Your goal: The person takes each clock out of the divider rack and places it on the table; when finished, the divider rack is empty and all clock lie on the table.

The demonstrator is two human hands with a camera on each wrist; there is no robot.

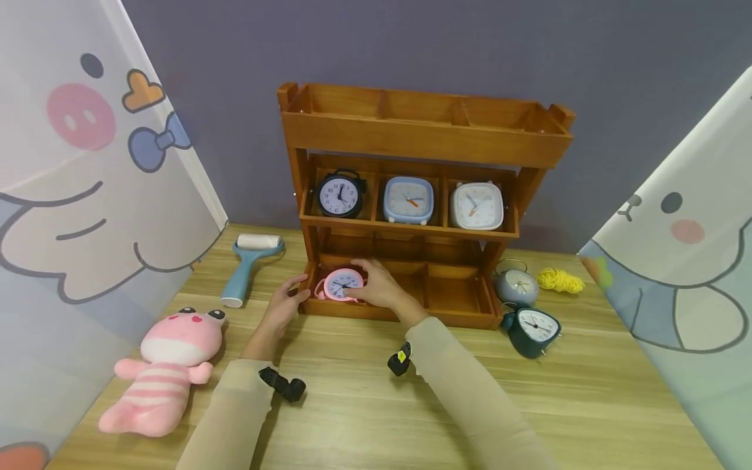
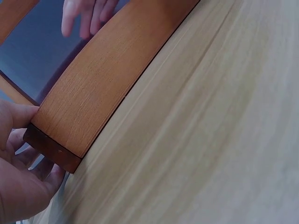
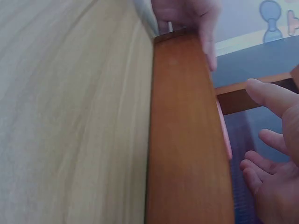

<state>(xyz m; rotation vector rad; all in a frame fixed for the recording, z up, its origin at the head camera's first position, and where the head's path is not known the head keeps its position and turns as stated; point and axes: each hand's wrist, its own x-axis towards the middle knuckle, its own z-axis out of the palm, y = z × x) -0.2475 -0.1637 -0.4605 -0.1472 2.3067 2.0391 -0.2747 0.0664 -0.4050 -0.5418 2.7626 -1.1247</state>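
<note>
Pretty tidy setup: pale wood-grain table (image 1: 352, 411), plain grey-blue wall (image 1: 423, 46) behind, cartoon-printed panels (image 1: 76, 170) both sides. A brown wooden shelf (image 1: 423, 140) stands near the wall, with the pink clock (image 1: 337, 284) in its bottom left compartment. The person's right hand (image 1: 383, 287) is right at the clock, thumb and fingers apart, can't tell if touching. The left hand (image 1: 284, 308) grips the shelf's lower left end. Plush toy (image 1: 164, 365) lies left.

Alarm clock (image 1: 338, 284) in bottom tray (image 1: 411, 318) of rack (image 1: 423, 138) — 9 o'clock end. From tray: plush (image 1: 158, 385) at 8, string (image 1: 561, 281) at 3.
</note>
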